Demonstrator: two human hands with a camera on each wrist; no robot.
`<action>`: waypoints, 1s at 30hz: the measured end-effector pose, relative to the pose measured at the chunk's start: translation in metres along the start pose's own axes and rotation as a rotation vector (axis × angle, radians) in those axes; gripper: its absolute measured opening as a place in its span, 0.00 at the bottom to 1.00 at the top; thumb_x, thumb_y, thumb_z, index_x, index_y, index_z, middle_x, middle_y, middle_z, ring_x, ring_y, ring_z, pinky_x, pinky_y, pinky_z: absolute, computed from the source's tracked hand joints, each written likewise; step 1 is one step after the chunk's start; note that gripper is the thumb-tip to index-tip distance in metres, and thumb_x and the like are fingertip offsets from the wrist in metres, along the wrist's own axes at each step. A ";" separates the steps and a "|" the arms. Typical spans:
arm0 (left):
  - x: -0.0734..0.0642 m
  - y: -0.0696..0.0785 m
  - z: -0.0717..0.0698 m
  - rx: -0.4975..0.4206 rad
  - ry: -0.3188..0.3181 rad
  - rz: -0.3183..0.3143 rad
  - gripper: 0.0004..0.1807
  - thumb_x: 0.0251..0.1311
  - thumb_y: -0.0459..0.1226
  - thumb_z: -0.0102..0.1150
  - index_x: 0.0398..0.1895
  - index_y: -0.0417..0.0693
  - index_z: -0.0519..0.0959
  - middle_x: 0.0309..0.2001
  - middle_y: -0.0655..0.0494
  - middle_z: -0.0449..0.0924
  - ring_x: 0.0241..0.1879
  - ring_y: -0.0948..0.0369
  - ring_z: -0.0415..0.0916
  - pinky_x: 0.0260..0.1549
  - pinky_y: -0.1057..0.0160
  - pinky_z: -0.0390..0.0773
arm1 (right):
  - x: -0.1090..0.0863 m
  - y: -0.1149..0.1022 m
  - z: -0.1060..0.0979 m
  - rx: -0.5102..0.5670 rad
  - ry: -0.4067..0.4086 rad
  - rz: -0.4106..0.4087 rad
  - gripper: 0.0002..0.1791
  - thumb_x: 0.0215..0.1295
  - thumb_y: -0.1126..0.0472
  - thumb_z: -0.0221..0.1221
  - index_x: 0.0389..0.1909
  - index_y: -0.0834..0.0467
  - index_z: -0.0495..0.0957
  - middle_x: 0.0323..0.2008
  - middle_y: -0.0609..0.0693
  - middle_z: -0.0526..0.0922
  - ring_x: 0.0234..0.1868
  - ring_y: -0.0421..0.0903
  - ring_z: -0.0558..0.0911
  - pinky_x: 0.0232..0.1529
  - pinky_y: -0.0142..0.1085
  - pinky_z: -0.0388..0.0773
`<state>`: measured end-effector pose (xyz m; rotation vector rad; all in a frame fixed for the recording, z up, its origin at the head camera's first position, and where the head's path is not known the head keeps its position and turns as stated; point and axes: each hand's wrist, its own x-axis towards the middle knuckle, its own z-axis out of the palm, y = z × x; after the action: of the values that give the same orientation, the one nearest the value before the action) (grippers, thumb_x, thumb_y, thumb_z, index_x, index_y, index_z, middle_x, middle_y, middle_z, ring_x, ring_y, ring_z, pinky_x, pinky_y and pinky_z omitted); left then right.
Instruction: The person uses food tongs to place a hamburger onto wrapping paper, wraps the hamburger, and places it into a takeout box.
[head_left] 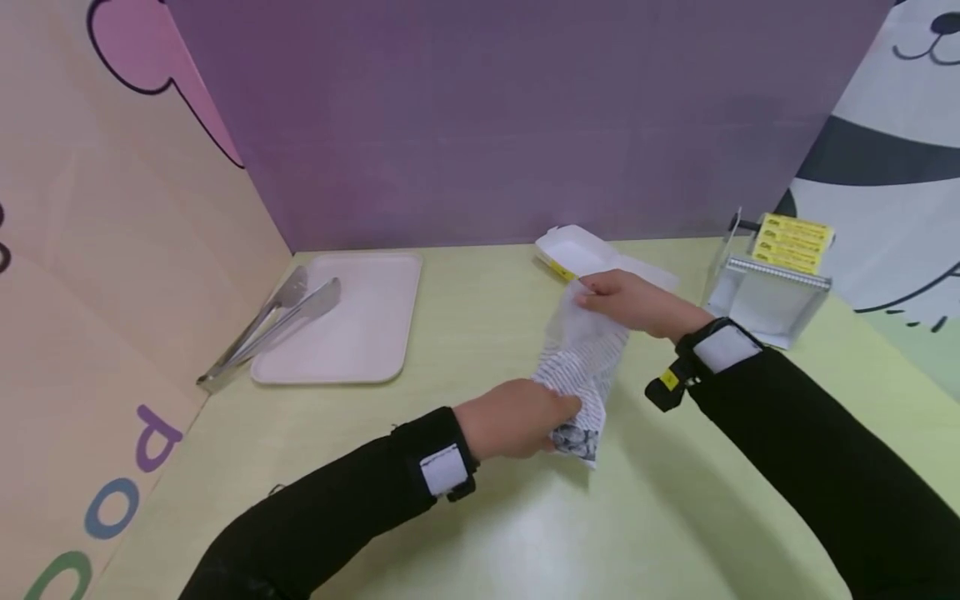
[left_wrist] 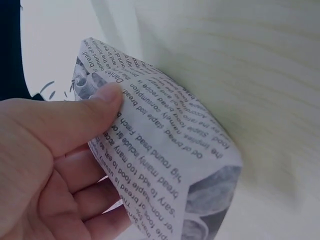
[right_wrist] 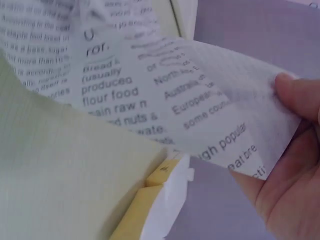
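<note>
A white paper bag [head_left: 581,362] with newspaper-style print is stretched between both hands, slanting above the pale table. Near its lower end, my left hand [head_left: 517,417] grips it from the side. In the left wrist view, that thumb lies over the printed face of the bag [left_wrist: 150,125], fingers behind it. My right hand [head_left: 633,300] pinches the plainer upper end. The right wrist view shows the thumb and fingers of the right hand [right_wrist: 295,165] on the bag's edge, with the printed paper [right_wrist: 120,85] partly folded and twisted. Whatever the bag holds inside is hidden.
Behind the right hand sits an open white-and-yellow carton [head_left: 573,250] near the purple back wall [head_left: 487,125]. A pinkish-white tray [head_left: 360,333] lies at left, metal tongs [head_left: 262,329] across its edge. A white holder [head_left: 765,300] with yellow packets [head_left: 791,242] stands at right.
</note>
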<state>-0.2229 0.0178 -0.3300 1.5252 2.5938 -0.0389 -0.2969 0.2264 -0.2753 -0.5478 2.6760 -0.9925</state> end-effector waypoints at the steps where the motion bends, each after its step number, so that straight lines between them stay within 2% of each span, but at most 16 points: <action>1: 0.000 -0.001 0.000 -0.001 -0.002 -0.005 0.24 0.59 0.44 0.67 0.57 0.51 0.72 0.30 0.61 0.78 0.25 0.66 0.71 0.26 0.72 0.71 | -0.001 -0.004 0.001 -0.012 -0.005 -0.016 0.10 0.76 0.58 0.48 0.42 0.62 0.71 0.32 0.53 0.69 0.35 0.47 0.71 0.37 0.39 0.68; 4: 0.002 -0.002 -0.001 0.010 0.002 -0.009 0.24 0.59 0.44 0.67 0.56 0.50 0.72 0.30 0.60 0.78 0.25 0.66 0.71 0.26 0.71 0.72 | -0.006 -0.011 0.005 -0.069 0.005 -0.078 0.09 0.75 0.59 0.50 0.40 0.61 0.73 0.29 0.50 0.70 0.33 0.46 0.70 0.35 0.39 0.67; 9: 0.005 -0.004 0.001 0.033 0.029 -0.011 0.23 0.60 0.44 0.66 0.55 0.48 0.73 0.30 0.59 0.78 0.25 0.66 0.71 0.27 0.72 0.73 | -0.013 -0.020 0.014 -0.121 0.028 -0.216 0.10 0.73 0.64 0.52 0.47 0.61 0.80 0.40 0.51 0.82 0.38 0.45 0.75 0.40 0.39 0.72; 13: 0.007 -0.007 0.003 0.095 0.056 -0.027 0.21 0.61 0.46 0.65 0.52 0.48 0.72 0.28 0.60 0.76 0.24 0.67 0.71 0.26 0.71 0.73 | -0.018 -0.025 0.023 -0.134 0.033 -0.281 0.10 0.72 0.67 0.53 0.45 0.60 0.81 0.40 0.50 0.83 0.36 0.45 0.75 0.38 0.38 0.73; 18: 0.007 -0.011 0.003 0.144 0.090 -0.045 0.23 0.61 0.46 0.65 0.54 0.47 0.72 0.31 0.59 0.78 0.26 0.67 0.73 0.29 0.69 0.76 | -0.027 -0.029 0.034 -0.164 0.020 -0.352 0.09 0.71 0.67 0.53 0.44 0.59 0.82 0.38 0.49 0.85 0.32 0.44 0.76 0.35 0.35 0.74; 22: 0.006 -0.012 0.003 0.156 0.121 -0.051 0.25 0.62 0.46 0.64 0.57 0.46 0.71 0.36 0.58 0.81 0.30 0.66 0.77 0.34 0.68 0.78 | -0.035 -0.029 0.042 -0.156 0.029 -0.380 0.10 0.70 0.69 0.53 0.46 0.59 0.82 0.37 0.50 0.85 0.24 0.39 0.71 0.32 0.34 0.72; 27: 0.009 -0.012 0.005 0.126 0.148 -0.088 0.28 0.62 0.48 0.63 0.61 0.44 0.69 0.46 0.55 0.81 0.34 0.65 0.79 0.38 0.67 0.80 | -0.042 -0.024 0.051 -0.119 0.043 -0.366 0.10 0.71 0.68 0.53 0.46 0.59 0.82 0.39 0.49 0.85 0.25 0.38 0.70 0.33 0.33 0.72; 30: 0.011 -0.011 0.008 0.129 0.150 -0.125 0.30 0.62 0.51 0.63 0.61 0.45 0.69 0.45 0.56 0.82 0.33 0.66 0.79 0.36 0.66 0.80 | -0.044 -0.020 0.055 -0.088 0.043 -0.351 0.10 0.73 0.66 0.52 0.46 0.57 0.81 0.40 0.47 0.84 0.28 0.40 0.73 0.35 0.33 0.72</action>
<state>-0.2372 0.0209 -0.3397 1.4555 2.8546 -0.1103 -0.2332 0.1999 -0.2990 -1.0543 2.7273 -0.9810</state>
